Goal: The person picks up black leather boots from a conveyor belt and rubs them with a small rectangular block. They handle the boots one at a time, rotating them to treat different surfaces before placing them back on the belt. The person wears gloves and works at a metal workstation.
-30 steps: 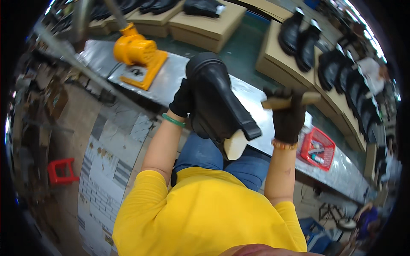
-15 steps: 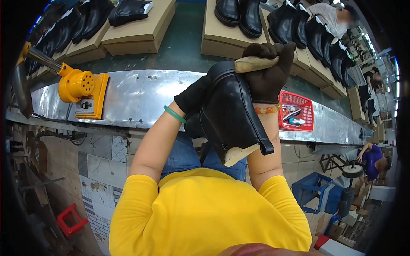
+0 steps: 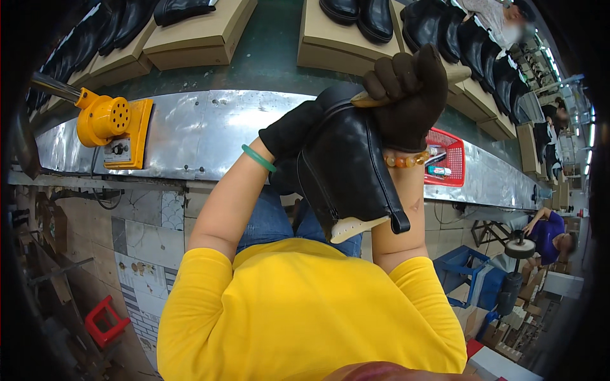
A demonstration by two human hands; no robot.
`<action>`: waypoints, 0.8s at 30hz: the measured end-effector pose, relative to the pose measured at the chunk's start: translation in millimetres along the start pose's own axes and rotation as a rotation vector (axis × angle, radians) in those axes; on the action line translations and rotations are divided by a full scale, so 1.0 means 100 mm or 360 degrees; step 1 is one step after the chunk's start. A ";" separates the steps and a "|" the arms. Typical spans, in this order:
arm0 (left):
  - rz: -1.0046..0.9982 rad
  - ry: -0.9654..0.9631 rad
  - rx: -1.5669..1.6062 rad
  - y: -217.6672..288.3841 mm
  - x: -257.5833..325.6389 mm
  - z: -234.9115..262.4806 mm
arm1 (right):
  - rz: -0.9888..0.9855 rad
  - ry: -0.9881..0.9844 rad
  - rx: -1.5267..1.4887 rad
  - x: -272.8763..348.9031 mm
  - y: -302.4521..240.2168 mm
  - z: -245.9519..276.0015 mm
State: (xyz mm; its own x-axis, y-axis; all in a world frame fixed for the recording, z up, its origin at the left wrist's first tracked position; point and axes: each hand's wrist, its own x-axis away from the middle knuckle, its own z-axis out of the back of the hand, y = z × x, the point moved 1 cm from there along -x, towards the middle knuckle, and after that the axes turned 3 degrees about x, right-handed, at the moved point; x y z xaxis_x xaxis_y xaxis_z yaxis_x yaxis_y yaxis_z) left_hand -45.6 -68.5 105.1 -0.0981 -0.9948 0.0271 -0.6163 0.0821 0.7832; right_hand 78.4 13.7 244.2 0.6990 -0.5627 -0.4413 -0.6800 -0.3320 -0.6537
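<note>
One black boot point(image 3: 348, 162) is held up before the wearer's body, over the near edge of the metal-topped table point(image 3: 222, 133). Its opening tilts down toward the yellow shirt point(image 3: 305, 311) and shows a cream insert point(image 3: 356, 227) with small holes; beside this projects a black pull tab point(image 3: 400, 222). The left hand point(image 3: 295, 130), in a black glove, is clamped on the left side of the boot. The right hand point(image 3: 410, 95), in a dark brown glove, is closed around a narrow tan tool point(image 3: 459, 74); one end lies at the boot's upper edge, the other projects rightward past the fingers. A green bracelet point(image 3: 257, 159) encircles the left wrist, a beaded bracelet point(image 3: 406, 160) the right. Well to the left on the table stands a yellow device point(image 3: 105, 120) with a round, perforated housing. Near the right wrist, partly hidden by it, a red basket point(image 3: 456, 162) contains small articles. Beyond the table, cardboard boxes point(image 3: 330, 57) on a green surface point(image 3: 273, 51) bear black footwear point(image 3: 375, 22). Lower left, on the floor: a red stool point(image 3: 108, 320). Far right: a person in purple point(image 3: 549, 232).
</note>
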 end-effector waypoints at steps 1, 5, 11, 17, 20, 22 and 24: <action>0.0019 0.0022 -0.0004 0.00 0.01 -0.01 | -0.0001 0.0037 0.0037 0.02 -0.01 -0.02; -0.0025 0.0066 0.0025 0.03 0.04 -0.07 | 0.0062 0.0184 -0.0281 0.02 0.00 -0.01; -0.0157 0.0133 0.0212 0.00 0.16 0.24 | 0.0391 0.0475 -0.0781 0.15 0.03 0.48; -0.0555 -0.0289 0.0825 -0.03 0.31 0.94 | -0.0890 0.0798 0.0773 1.22 0.74 0.71; -0.0699 -0.0343 0.1060 -0.04 0.42 0.96 | -0.1198 0.0786 0.0407 1.69 1.08 0.59; -0.0756 -0.0304 0.1137 -0.07 0.51 0.95 | -0.1167 0.0857 0.0063 1.77 1.24 0.49; -0.0806 -0.0191 0.1172 -0.09 0.62 0.98 | -0.1009 0.0921 0.0037 1.74 1.28 0.50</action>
State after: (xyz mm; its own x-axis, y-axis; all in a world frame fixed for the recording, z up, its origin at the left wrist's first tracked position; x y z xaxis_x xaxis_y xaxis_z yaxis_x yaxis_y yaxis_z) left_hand -122.8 -125.4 39.3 0.2659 -0.9127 -0.3102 -0.9483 -0.3056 0.0863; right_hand 124.2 -89.1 52.7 0.7182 -0.5757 0.3908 -0.1897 -0.7024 -0.6860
